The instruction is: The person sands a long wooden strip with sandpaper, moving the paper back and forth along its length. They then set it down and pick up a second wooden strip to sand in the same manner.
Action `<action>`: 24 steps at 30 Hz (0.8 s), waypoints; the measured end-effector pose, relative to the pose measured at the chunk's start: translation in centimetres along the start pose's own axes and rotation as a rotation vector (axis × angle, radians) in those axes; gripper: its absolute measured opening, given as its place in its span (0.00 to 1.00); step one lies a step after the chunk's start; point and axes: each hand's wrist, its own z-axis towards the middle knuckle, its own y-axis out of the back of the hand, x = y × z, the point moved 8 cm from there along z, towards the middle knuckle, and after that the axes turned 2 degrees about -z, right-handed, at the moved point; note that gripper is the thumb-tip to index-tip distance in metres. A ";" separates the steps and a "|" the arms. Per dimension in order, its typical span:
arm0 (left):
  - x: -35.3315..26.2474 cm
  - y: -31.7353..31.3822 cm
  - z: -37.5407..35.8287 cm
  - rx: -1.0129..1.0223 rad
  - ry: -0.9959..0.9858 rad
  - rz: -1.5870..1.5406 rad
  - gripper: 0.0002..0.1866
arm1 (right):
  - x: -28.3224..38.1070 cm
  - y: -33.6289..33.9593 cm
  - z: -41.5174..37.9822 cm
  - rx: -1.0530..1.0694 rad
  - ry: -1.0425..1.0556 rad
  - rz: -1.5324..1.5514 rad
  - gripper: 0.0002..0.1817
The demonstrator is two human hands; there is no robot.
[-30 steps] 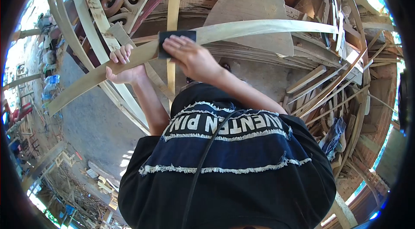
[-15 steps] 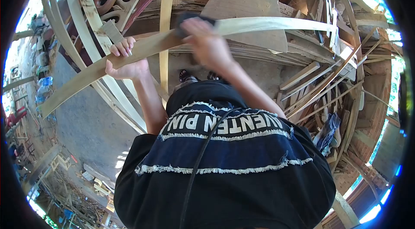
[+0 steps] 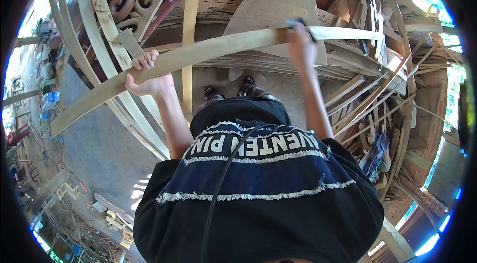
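A long, pale wooden strip runs across in front of me, its left end lower than its right. My left hand is wrapped around it left of the middle, with fingers over the far edge and the thumb on the near side. Toward the right part of the strip, my right hand presses a dark piece of sandpaper against the wood. That hand is slightly blurred, and it hides most of the sandpaper.
Other long wooden strips lean at the left, beside carved wooden pieces. A broad wooden board stands behind the strip. Stacked offcuts and a crumpled cloth lie on the right. My sandalled feet are on the concrete floor.
My right hand has slid the sandpaper to the right along the strip, from near its middle. My left hand keeps its hold, and the strip has shifted only slightly.
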 end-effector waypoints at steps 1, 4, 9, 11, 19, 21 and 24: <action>0.3 -0.3 0.0 0.015 0.013 -0.039 0.17 | 6.3 1.2 0.0 0.149 0.057 0.143 0.14; 0.7 -0.4 -0.2 -0.109 -0.057 0.006 0.17 | 20.7 1.2 -2.8 0.136 0.480 0.407 0.19; 0.3 0.0 -0.2 -0.168 -0.097 0.005 0.20 | 27.0 2.2 -5.0 0.031 0.580 0.687 0.22; 0.4 -1.2 -0.6 -0.102 -0.094 0.035 0.21 | 22.3 2.2 -4.3 0.041 0.517 0.520 0.23; 0.6 -0.9 -1.0 -0.073 -0.052 0.082 0.23 | 4.8 0.7 0.2 -0.068 0.051 0.222 0.16; 0.8 -1.4 -0.9 -0.074 -0.057 0.072 0.24 | 13.0 -0.5 -0.4 -0.085 0.274 0.199 0.16; 0.9 -0.9 -0.5 -0.089 -0.079 0.068 0.27 | 24.8 -0.4 -2.6 0.028 0.484 0.412 0.19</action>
